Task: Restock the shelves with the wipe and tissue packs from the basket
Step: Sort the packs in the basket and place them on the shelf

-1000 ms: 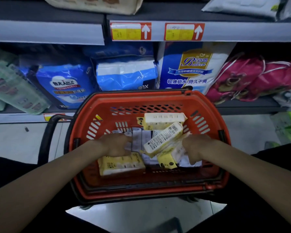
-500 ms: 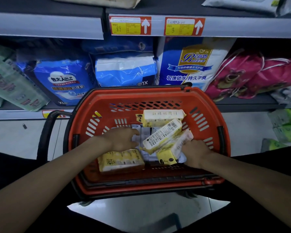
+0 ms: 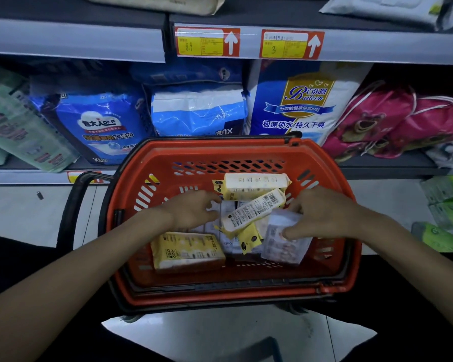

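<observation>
An orange basket (image 3: 332, 278) sits in front of me, below the shelf. Several yellow tissue packs lie in it: one flat at the front left (image 3: 187, 250), one at the back (image 3: 254, 182), one tilted in the middle (image 3: 251, 212). My right hand (image 3: 322, 214) grips a pale wipe pack (image 3: 283, 239) and holds it raised at the basket's right side. My left hand (image 3: 194, 210) reaches into the basket's left half with fingers curled over flat white packs (image 3: 229, 207); whether it grips one is hidden.
The shelf (image 3: 377, 165) behind the basket holds blue and white pad bags (image 3: 100, 126), a tall blue and gold bag (image 3: 298, 100) and pink bags (image 3: 392, 126). A green pack (image 3: 19, 131) leans at far left. Green packs (image 3: 447, 205) lie lower right. Price tags (image 3: 207, 41) mark the upper shelf edge.
My right hand has pulled the pale wipe pack up from under the yellow packs and lifted it. My left hand has shifted slightly toward the basket's back.
</observation>
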